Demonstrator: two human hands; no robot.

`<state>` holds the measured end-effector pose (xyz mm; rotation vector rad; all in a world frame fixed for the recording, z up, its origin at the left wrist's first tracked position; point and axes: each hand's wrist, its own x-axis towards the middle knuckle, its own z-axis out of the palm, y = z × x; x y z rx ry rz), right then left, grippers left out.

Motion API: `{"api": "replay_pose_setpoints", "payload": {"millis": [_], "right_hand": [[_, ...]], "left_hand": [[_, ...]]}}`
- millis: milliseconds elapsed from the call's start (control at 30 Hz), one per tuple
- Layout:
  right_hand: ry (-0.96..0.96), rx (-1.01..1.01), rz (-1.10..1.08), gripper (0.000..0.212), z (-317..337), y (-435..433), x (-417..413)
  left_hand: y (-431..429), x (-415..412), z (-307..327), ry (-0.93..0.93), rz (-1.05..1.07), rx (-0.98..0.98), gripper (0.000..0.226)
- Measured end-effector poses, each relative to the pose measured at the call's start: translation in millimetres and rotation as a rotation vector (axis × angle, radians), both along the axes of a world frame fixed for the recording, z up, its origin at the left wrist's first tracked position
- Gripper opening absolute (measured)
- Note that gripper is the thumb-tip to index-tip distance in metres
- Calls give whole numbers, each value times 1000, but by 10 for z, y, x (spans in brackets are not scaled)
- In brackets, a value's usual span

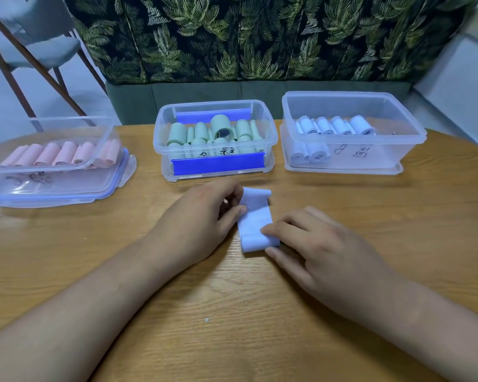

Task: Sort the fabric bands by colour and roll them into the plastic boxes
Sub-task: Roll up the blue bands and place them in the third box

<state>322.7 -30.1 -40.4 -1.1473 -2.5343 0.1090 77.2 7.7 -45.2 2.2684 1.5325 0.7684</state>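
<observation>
Wooden table (232, 312): blue band (253, 219) held between left grip (204, 216), right grip (323, 244).

A: Carrier?
B: Wood-grain surface (232, 312), filling the lower frame.
A: Directly on it?
B: Three clear plastic boxes in a row across the upper half. Left box (39, 183) sits on a blue-edged lid (66, 198). Middle box (160, 150) is at upper centre, right box (370, 157) at upper right. A pale blue band (253, 219) lies at centre, near the middle box. One white speck (206, 320), lower centre.
</observation>
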Motion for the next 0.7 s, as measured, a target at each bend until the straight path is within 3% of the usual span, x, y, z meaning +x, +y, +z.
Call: {"api": "replay_pose_setpoints", "payload": {"millis": [367,533,700], "right_hand": [[-4,-18,-11,27,-55,-4,-7],[-27,6,-102,36,-69,25,-34],[-89,-23,-169,40,-51,55,-53]], "left_hand": [[-35,65,-34,-53,70,27,19],[-42,64,-30,-145,122,-18,33],[-114,30,64,-208,-35,122,20]]}}
